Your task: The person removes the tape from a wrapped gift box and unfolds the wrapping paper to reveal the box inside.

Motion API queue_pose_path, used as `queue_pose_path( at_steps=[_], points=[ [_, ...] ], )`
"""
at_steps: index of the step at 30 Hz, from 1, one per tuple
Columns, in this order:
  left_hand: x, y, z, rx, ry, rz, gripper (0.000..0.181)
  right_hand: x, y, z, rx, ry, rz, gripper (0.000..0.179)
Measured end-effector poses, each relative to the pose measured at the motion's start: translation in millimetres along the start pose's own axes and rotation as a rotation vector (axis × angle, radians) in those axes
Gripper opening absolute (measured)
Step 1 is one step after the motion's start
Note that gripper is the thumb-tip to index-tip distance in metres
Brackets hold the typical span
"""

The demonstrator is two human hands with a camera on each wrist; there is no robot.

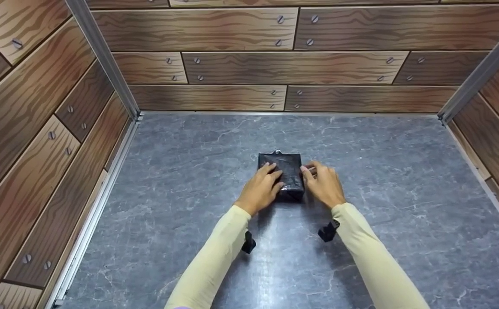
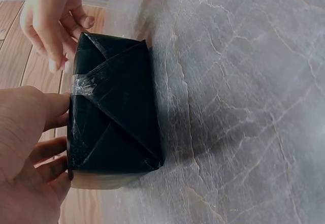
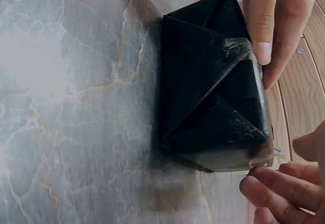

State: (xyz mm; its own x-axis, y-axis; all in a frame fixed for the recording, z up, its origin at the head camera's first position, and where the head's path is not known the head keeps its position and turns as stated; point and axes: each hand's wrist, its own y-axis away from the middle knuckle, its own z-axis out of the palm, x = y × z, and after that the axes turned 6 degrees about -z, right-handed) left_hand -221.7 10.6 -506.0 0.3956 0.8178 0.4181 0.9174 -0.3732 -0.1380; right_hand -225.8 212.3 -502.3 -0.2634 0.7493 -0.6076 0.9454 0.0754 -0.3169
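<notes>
A box wrapped in black paper (image 1: pixel 291 169) lies on the grey marbled surface. Its near end shows folded flaps (image 2: pixel 119 76) with a piece of clear tape (image 2: pixel 84 85) across the fold. My left hand (image 1: pixel 259 189) rests on the box's top and left edge, fingers spread. At the box's right edge is my right hand (image 1: pixel 324 184), with its fingers bent and the thumb apart from them in the right wrist view. A curl of clear tape (image 3: pixel 260 161) sticks out from the box's side, right at that hand's fingertips (image 3: pixel 249 183).
Wood-patterned panels (image 1: pixel 232 30) wall in the grey marbled surface (image 1: pixel 189 171) at the back and both sides. Metal rails (image 1: pixel 103 56) run along the corners and edges. A small black camera (image 1: pixel 328 231) is worn at each wrist.
</notes>
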Motion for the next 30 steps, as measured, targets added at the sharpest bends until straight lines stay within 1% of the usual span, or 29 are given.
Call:
queue_pose_path(
  at_steps=[5, 11, 16, 20, 24, 27, 30],
  points=[
    [0.0, -0.7, 0.6, -0.009, 0.005, -0.007, 0.042, -1, -0.6, -4, 0.019, 0.003, 0.002, 0.028],
    [-0.9, 0.3, 1.3, -0.028, 0.004, -0.021, 0.044, 1, 0.0, -8, 0.024, 0.005, 0.002, 0.026],
    [-1.4, 0.3, -0.3, -0.008, -0.005, 0.002, 0.043, 3, -0.9, -11, 0.047, 0.006, 0.000, 0.024],
    [0.6, 0.8, 0.4, 0.008, -0.019, -0.005, 0.042, 5, -0.6, -13, 0.048, 0.003, -0.010, 0.023],
    [4.4, 1.3, 2.3, 0.063, -0.057, -0.010, 0.041, 4, 0.1, -14, 0.049, 0.009, -0.038, 0.019],
    [7.7, 1.0, 4.7, 0.118, -0.108, -0.001, 0.040, 2, 1.8, -13, 0.049, 0.021, -0.060, 0.015],
    [10.9, 0.7, 7.6, 0.158, -0.170, 0.001, 0.039, -3, 7.1, -9, 0.028, 0.028, -0.093, 0.013]
  ],
)
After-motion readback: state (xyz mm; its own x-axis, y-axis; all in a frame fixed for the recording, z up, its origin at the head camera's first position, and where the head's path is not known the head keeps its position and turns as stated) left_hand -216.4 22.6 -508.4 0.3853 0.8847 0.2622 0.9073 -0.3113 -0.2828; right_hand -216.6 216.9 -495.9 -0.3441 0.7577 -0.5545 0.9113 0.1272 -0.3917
